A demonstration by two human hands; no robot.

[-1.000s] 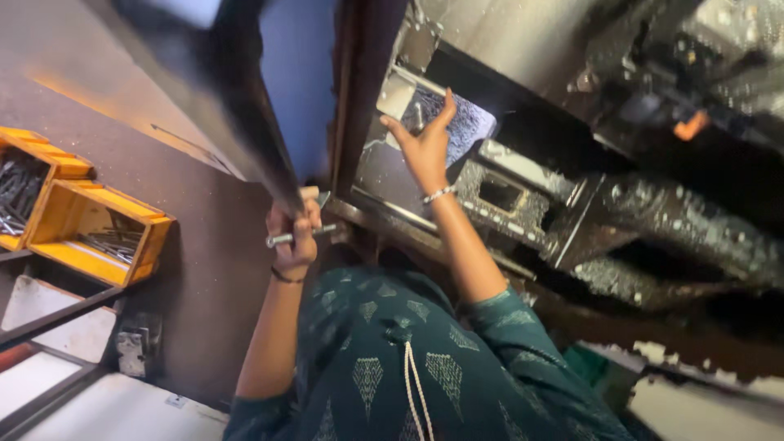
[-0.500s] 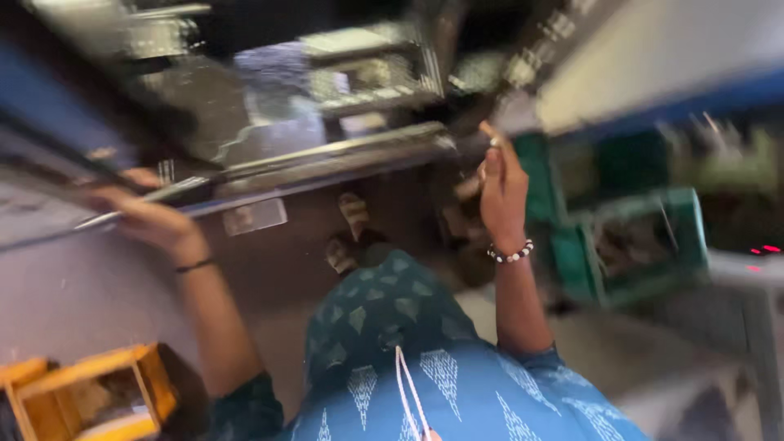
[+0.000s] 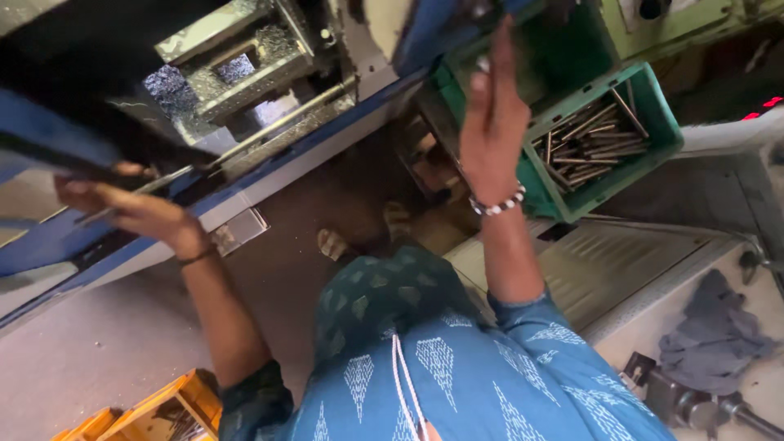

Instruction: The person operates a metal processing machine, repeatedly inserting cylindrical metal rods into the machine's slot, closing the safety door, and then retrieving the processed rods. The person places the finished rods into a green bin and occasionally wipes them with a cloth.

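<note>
- The left hand (image 3: 135, 211) is raised at the left of the view, its fingers curled around a thin metal rod (image 3: 175, 181) that runs along the front edge of the machine bed (image 3: 269, 106) — a closed hold on the rod, with the thumb side blurred.
- A dark band sits on the left wrist, and the blue frame of the machine (image 3: 49, 237) passes just behind the knuckles.
- The right hand (image 3: 490, 122) is lifted higher, palm flat and fingers stretched out together, holding nothing. Its fingertips reach up to the blue edge at the top middle of the view; whether they touch it I cannot tell.
- A white bead bracelet (image 3: 500, 204) circles the right wrist.
- Just beside the right hand, to its right, stands a green plastic crate (image 3: 653, 106) with a loose heap of thin metal rods (image 3: 584, 139) lying in it — mostly slanted the same way.
- Inside the machine, at the top left, grey metal blocks covered in shiny chips (image 3: 175, 82) sit behind the held rod.
- Below, the person's blue patterned garment (image 3: 457, 367) fills the lower middle.
- A grey rag (image 3: 714, 335) lies on the pale worktop near its right edge, with a dark metal tool (image 3: 694, 404) at the bottom right corner.
- An orange bin (image 3: 159, 408) shows at the bottom left.
</note>
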